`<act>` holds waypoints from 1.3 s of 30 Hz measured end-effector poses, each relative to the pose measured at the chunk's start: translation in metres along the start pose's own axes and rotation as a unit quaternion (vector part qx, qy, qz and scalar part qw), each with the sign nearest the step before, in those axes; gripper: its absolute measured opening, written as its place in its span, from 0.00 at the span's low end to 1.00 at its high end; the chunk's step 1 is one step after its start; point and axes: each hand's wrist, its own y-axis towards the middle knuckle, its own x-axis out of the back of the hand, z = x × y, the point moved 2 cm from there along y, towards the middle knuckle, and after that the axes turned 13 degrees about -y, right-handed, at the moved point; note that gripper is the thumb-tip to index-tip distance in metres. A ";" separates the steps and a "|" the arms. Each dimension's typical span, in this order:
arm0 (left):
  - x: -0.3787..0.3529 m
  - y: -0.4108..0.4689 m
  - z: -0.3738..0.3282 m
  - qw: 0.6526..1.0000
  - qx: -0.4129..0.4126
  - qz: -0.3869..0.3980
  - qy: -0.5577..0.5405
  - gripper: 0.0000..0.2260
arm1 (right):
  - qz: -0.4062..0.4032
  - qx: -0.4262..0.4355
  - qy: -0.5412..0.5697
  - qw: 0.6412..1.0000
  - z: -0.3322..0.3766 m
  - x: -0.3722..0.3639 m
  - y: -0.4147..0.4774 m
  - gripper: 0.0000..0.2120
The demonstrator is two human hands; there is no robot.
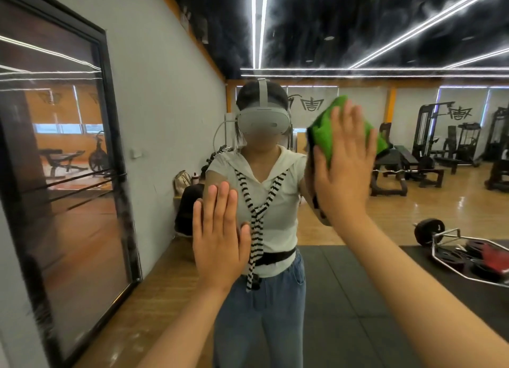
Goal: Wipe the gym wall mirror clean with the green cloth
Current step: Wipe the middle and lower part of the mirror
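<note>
The gym wall mirror [358,229] fills most of the view and reflects me and the gym behind. My right hand [344,163] presses the folded green cloth [327,133] flat against the glass at about head height, fingers straight and spread. The cloth shows above and to both sides of my fingers. My left hand [220,235] lies flat on the glass lower down and to the left, fingers straight and together, holding nothing. Hazy streaks cloud the upper part of the mirror.
At the left stands a black-framed glass door [115,152] in a grey wall. The reflection shows weight benches [402,172], exercise machines [435,136], a barbell frame with plates [468,252] on a black mat, and a wood floor.
</note>
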 end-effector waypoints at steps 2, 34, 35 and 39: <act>0.001 0.000 0.000 1.000 0.000 0.001 -0.002 0.28 | 0.008 0.167 -0.029 0.985 0.005 -0.008 -0.030 0.27; 0.008 0.000 -0.004 0.997 0.003 0.041 0.070 0.29 | 0.107 0.396 -0.081 0.908 -0.103 0.000 -0.138 0.34; 0.007 0.000 -0.004 0.997 0.003 0.039 0.067 0.29 | 0.103 0.354 -0.072 0.927 -0.108 0.005 -0.126 0.32; 0.005 0.000 -0.003 0.998 0.016 0.037 0.058 0.29 | 0.093 0.166 -0.002 0.982 -0.076 0.007 -0.114 0.30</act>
